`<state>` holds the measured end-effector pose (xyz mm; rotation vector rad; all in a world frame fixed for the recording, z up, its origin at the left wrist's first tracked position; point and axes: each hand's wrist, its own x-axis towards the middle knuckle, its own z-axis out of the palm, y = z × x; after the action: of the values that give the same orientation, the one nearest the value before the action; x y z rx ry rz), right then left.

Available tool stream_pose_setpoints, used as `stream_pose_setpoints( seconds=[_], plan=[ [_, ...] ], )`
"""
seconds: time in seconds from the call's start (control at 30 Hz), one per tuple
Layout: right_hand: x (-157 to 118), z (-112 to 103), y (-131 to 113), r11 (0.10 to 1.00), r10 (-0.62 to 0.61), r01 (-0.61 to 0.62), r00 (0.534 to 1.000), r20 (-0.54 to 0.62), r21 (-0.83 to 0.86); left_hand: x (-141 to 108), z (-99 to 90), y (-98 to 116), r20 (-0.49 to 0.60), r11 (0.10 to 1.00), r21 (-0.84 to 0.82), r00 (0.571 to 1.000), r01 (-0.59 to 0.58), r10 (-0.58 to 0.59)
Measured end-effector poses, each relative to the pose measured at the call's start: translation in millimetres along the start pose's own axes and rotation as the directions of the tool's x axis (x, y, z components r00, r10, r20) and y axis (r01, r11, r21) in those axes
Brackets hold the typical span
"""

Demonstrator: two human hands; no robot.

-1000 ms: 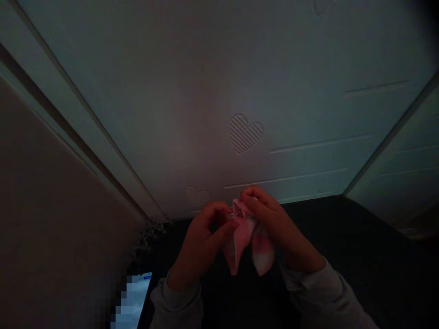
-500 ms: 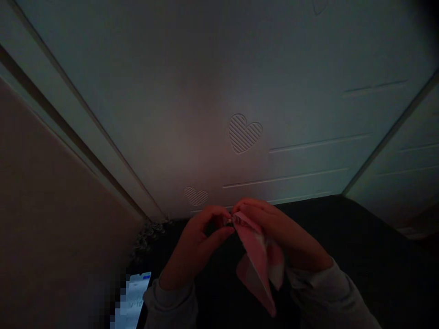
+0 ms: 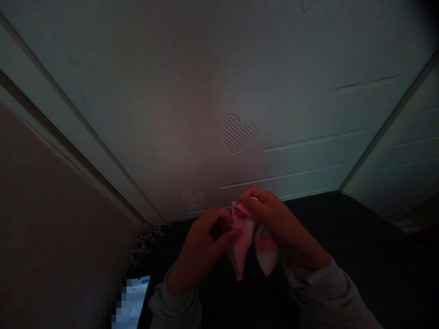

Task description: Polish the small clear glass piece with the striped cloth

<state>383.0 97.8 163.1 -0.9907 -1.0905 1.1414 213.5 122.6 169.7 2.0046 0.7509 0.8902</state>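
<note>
A pink and white cloth (image 3: 244, 233) with two pointed ends hanging down is in front of me. My right hand (image 3: 265, 208) grips its gathered top, fingers bent over and thumb pressed on it. At the left edge of the cloth, the thumb and fingertips of my left hand (image 3: 209, 237) are curled round it in a loose pinch. Something small shows in the fold near the top, too dark to name. Both wrists come out of light grey sleeves.
A pale panel (image 3: 154, 114) with carved hearts and grooves rises ahead. Below lies a dark surface (image 3: 308, 219). A lit phone (image 3: 135, 299), partly blurred out, is at lower left, near a ruffled dark trim (image 3: 146, 237).
The cloth has turned and been drawn up, its ends now hanging shorter and further apart. My left fingers have come onto its left edge. The view has shifted slightly.
</note>
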Motion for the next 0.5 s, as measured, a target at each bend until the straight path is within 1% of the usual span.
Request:
stream_pose_setpoints(
  seconds=[0.1,0.17,0.23,0.27,0.33,0.4,0.5],
  plan=[
    [1.1,-2.4,-1.2,1.0,-0.022,0.022,0.996,-0.087,0.003,0.3,2.9,-1.9,0.011,1.0,0.016,1.0,0.022,-0.023],
    [2.7,-6.8,-1.1,0.992,-0.106,0.093,0.983,-0.148,-0.089,-0.3,3.4,-4.2,-0.004,1.0,0.0,1.0,0.027,-0.027],
    [4.6,-13.4,0.6,0.968,-0.197,0.17,0.97,-0.139,-0.186,-1.1,2.6,-7.3,-0.039,0.999,-0.026,0.999,0.022,-0.023],
    [5.4,-16.8,2.0,0.961,-0.218,0.194,0.969,-0.112,-0.196,-1.3,1.9,-9.0,-0.063,0.999,-0.038,0.998,0.02,-0.022],
    [6.3,-22.6,5.0,0.977,-0.202,0.196,0.977,-0.069,-0.09,-1.5,0.3,-11.9,-0.108,0.998,-0.06,0.994,0.011,-0.018],
    [6.1,-25.6,7.0,0.988,-0.154,0.155,0.988,-0.02,0.024,-1.3,-1.0,-13.5,-0.14,0.997,-0.078,0.99,0.011,-0.021],
    [3.8,-25.4,7.3,0.989,-0.077,0.078,0.997,-0.014,0.124,-0.8,-1.9,-13.4,-0.17,0.994,-0.112,0.985,0.014,-0.033]
  ],
)
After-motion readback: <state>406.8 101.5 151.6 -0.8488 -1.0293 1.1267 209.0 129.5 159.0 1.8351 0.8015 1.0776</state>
